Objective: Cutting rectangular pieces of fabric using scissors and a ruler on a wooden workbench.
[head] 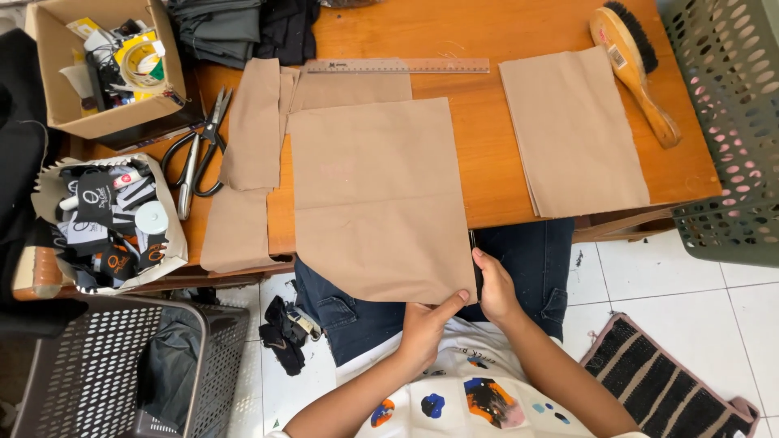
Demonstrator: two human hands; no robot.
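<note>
— Where are your hands?

— Both are drawn in close to my body, forearms angling up from below. My left hand [423, 326] sits with the thumb stretched out toward the right one.

— And the right?

— My right hand [493, 288] is just beside it, fingers curled, thumb upward, wrist bent slightly inward.

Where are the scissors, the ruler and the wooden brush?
scissors [197, 154]: head view, on the blades near the pivot.
ruler [398, 66]: head view, mid-length of the strip.
wooden brush [633, 69]: head view, on the wooden back.
</note>
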